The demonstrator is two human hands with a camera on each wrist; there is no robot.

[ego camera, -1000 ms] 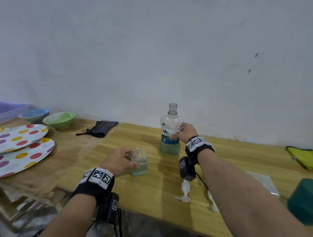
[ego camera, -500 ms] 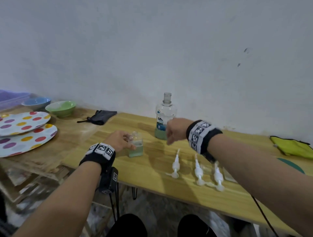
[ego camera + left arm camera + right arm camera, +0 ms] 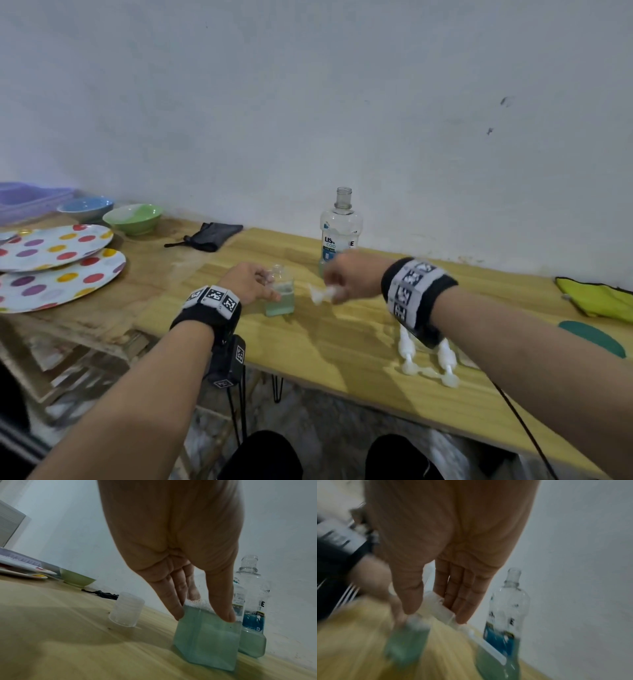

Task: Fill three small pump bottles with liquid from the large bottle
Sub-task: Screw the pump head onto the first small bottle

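Note:
A small square bottle [image 3: 280, 297] [image 3: 206, 637] [image 3: 406, 641] holding pale green liquid stands on the yellow table [image 3: 329, 346], its mouth uncovered. My left hand [image 3: 251, 282] [image 3: 202, 605] grips it between thumb and fingers. Just right of it, above the table, my right hand [image 3: 342, 284] [image 3: 435, 609] pinches a white pump head [image 3: 322, 294] [image 3: 441, 609] by its collar, its tube pointing down. The large clear bottle [image 3: 339, 233] [image 3: 252, 612] [image 3: 505, 622], uncapped with a little green liquid at the bottom, stands behind. Two more white pump heads [image 3: 428, 359] lie under my right forearm.
A clear plastic cap [image 3: 126, 609] stands upside down left of the small bottle. Two dotted plates [image 3: 58, 263], a green bowl [image 3: 133, 217], a blue bowl [image 3: 85, 207] and a black pouch [image 3: 210, 234] lie to the left. A yellow cloth [image 3: 596, 298] lies far right.
My right hand let go of the large bottle, took one pump head from the row on the table and carried it left toward the small bottle. My left hand kept its hold.

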